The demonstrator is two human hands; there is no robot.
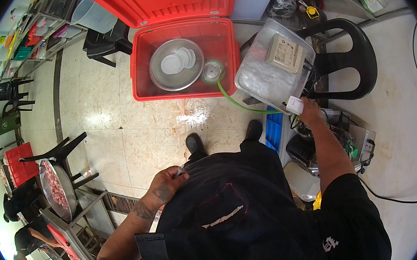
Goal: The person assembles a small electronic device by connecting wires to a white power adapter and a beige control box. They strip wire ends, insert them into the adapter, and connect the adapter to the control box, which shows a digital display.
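Observation:
My right hand (311,113) reaches out to the right, its fingers closed at a small white square box (295,104) that looks like a plug or adapter. The box is at the near corner of a clear plastic tub (264,81). Inside the tub lies a beige box (285,54). Close to my dark apron (225,189), my left hand (170,182) is closed round a small pale thing (179,171), mostly hidden by the fingers. Ahead stands an open red cooler box (141,94) holding a round metal bowl (163,81) with several white discs (172,64).
A green hose (239,106) runs out of the cooler toward the tub. Black plastic chairs (363,55) stand at the right and far left. Metal equipment (365,144) with cables is below my right arm. At left, people work near a basin of minced meat (54,187).

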